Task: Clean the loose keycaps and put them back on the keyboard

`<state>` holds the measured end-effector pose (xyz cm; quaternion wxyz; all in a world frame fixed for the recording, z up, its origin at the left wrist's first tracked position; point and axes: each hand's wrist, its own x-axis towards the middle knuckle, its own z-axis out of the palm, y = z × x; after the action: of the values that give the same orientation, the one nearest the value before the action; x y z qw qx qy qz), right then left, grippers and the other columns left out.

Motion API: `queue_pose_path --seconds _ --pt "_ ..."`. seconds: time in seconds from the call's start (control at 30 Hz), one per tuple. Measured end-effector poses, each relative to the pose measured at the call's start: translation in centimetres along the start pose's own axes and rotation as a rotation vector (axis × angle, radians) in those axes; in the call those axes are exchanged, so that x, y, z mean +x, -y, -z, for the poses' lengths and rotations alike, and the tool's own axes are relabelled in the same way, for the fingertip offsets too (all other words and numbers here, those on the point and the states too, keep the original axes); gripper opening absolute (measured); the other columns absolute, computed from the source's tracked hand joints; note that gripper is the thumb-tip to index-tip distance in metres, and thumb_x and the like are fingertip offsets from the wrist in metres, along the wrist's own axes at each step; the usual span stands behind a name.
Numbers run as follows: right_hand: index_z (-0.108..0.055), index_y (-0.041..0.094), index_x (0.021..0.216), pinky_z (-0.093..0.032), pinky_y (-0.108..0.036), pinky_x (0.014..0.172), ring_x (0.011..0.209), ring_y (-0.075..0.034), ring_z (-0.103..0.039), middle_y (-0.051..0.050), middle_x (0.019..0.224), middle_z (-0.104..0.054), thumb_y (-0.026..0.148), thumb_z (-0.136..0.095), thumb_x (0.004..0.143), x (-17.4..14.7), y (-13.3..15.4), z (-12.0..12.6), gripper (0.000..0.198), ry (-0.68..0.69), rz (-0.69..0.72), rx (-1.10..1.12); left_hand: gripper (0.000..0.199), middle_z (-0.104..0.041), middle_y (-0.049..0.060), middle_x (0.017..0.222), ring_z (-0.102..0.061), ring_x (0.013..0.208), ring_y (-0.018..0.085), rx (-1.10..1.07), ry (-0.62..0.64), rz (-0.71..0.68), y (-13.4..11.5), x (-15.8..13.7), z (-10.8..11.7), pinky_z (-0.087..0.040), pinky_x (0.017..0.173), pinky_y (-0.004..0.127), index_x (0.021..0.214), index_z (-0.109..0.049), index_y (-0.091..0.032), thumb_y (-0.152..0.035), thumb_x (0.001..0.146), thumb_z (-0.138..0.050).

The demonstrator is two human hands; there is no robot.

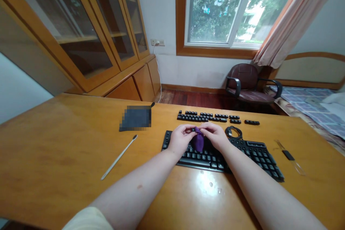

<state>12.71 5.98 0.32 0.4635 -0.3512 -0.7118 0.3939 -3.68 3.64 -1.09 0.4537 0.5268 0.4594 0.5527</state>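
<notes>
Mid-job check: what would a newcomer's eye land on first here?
Probably the purple cloth in the right hand, over the black keyboard, with a small keycap in the left hand beside it. Then the rows of loose keys on the desk, beyond the keyboard.

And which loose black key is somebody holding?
The black keycap in the left hand, beside the purple cloth; the other loose black keycaps lie beyond the black keyboard.
</notes>
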Motion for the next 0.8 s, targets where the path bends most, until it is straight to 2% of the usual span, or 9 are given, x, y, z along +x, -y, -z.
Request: queue_pose_path --seconds 0.1,0.2,0.33,0.4,0.53,0.63,0.8 --pt "-0.070 0.022 0.087 -0.051 -0.034 0.075 0.082 -0.018 -0.062 -0.006 0.086 -0.066 0.036 -0.066 0.072 0.1 0.0 -0.2 0.020 -0.024 -0.004 0.040 0.026 -0.068 0.008 0.098 -0.063 0.090 0.018 0.045 0.001 -0.023 -0.3 0.0 0.2 -0.050 0.086 0.034 0.098 -0.067 -0.017 -0.020 0.072 -0.063" --pt "-0.070 0.023 0.090 -0.050 -0.036 0.080 0.086 -0.019 -0.061 -0.006 0.090 -0.066 0.035 -0.066 0.073 0.2 0.0 -0.2 0.021 -0.043 -0.012 0.031 0.026 -0.066 0.006 0.106 -0.060 0.099 0.018 0.098 -0.002 -0.053 -0.8 0.0 0.4 -0.045 0.093 0.034 0.100 -0.067 -0.020 -0.020 0.076 -0.059" --pt "-0.071 0.022 0.091 -0.051 -0.035 0.076 0.089 -0.020 -0.061 -0.007 0.096 -0.066 0.036 -0.059 0.078 0.2 -0.1 0.2 0.022 -0.002 -0.100 0.095 0.024 -0.067 0.007 0.102 -0.061 0.096 0.018 0.071 0.001 -0.032 -1.0 0.0 0.3 -0.046 0.092 0.035 0.098 -0.068 -0.018 -0.020 0.075 -0.059" --pt "-0.070 0.021 0.090 -0.052 -0.034 0.072 0.087 -0.020 -0.062 -0.007 0.096 -0.066 0.037 -0.062 0.075 0.2 -0.3 0.3 0.023 0.015 -0.158 0.163 0.024 -0.068 0.007 0.099 -0.063 0.092 0.018 0.014 0.004 -0.008 -0.9 0.2 0.0 -0.048 0.088 0.034 0.096 -0.067 -0.017 -0.019 0.073 -0.061" --pt "-0.070 0.020 0.086 -0.052 -0.033 0.075 0.085 -0.019 -0.062 -0.005 0.093 -0.067 0.032 -0.075 0.061 0.4 -0.5 0.4 0.028 0.009 -0.171 0.206 0.018 -0.069 0.005 0.083 -0.065 0.078 0.017 -0.037 0.003 0.021 -0.5 0.6 -0.3 -0.052 0.079 0.032 0.082 -0.067 -0.014 -0.020 0.065 -0.069" --pt "-0.070 0.019 0.082 -0.053 -0.031 0.067 0.078 -0.018 -0.062 -0.004 0.087 -0.066 0.032 -0.076 0.058 0.5 -0.6 0.4 0.028 -0.013 -0.201 0.193 0.017 -0.069 0.003 0.074 -0.064 0.071 0.016 -0.072 0.020 0.066 -0.6 0.9 -0.5 -0.052 0.075 0.032 0.074 -0.065 -0.014 -0.020 0.060 -0.072" --pt "-0.065 0.016 0.066 -0.050 -0.027 0.057 0.060 -0.013 -0.058 0.000 0.066 -0.061 0.032 -0.077 0.056 0.3 -0.7 0.5 0.022 -0.059 -0.239 0.130 0.019 -0.070 0.003 0.075 -0.065 0.072 0.016 -0.194 0.083 0.153 -0.7 1.1 -0.6 -0.052 0.078 0.034 0.073 -0.065 -0.013 -0.020 0.058 -0.074"
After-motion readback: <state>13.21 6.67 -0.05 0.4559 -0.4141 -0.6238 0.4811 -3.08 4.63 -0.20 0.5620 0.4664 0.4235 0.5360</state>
